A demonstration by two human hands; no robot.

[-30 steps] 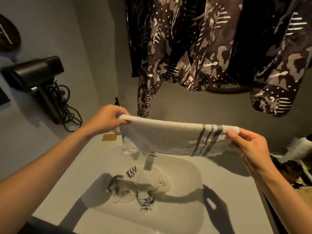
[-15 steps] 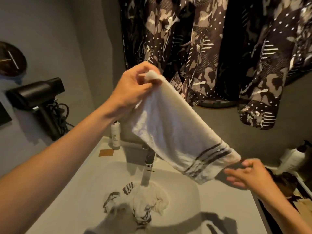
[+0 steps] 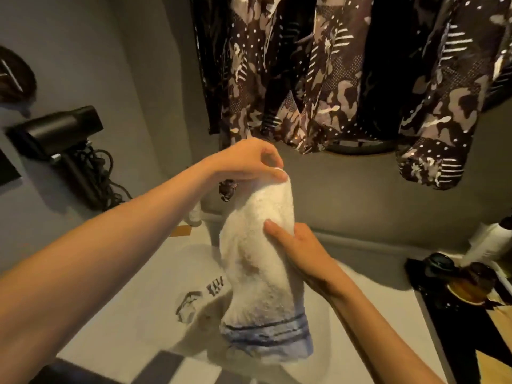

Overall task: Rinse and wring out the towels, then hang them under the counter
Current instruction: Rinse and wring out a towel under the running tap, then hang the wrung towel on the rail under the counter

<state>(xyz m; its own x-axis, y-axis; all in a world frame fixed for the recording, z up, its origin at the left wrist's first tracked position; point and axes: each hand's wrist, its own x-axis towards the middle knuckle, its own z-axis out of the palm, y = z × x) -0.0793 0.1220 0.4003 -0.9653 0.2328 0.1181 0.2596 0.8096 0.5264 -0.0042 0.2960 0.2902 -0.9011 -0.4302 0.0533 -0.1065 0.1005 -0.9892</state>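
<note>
The left hand (image 3: 243,162) reaches in from eight o'clock on a long bare forearm, wrist bent down, fingertips and thumb pinching the top corner of a white towel (image 3: 263,275) just above the middle of the view. The right hand (image 3: 296,245) comes up from five o'clock, palm turned toward the cloth, fingers laid along its right edge and curling round it about a third of the way down; the thumb is hidden behind the fabric.

The towel hangs lengthwise as a loose, gathered tube, thick looped terry with a nubbly surface, its lower end crossed by three thin dark stripes and tinted bluish there. It hangs above the sink (image 3: 346,342), a smooth white basin set in a pale bench (image 3: 388,314).

In the basin at seven o'clock of the held towel lies a second towel (image 3: 194,300), crumpled, with only striped folds showing. Behind the hanging cloth part of a slim metal tap (image 3: 214,246) shows, and a small white bottle (image 3: 195,216) stands at the bench's back edge beside a little tan square.

At nine o'clock a matte black hair dryer (image 3: 58,128) sits on the grey wall with its tangled cord below. At twelve to two o'clock dark camouflage-print clothes (image 3: 318,79) hang in soft folds. At three to four o'clock stand a white bottle and dark round jars, blurred.
</note>
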